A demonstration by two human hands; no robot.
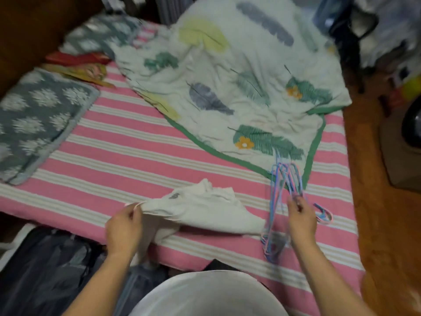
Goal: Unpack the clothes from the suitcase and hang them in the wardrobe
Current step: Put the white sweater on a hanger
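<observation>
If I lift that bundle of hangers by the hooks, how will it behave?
The hangers look thin and light, so probably easy to lift. They are loose and splayed under the right hand, so they will likely swing and snag each other. One lies apart by the fingers and may stay behind.

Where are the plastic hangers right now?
In the head view, the hangers lie lower right on the striped bed, gripped by the right hand, beside the white garment.
</observation>
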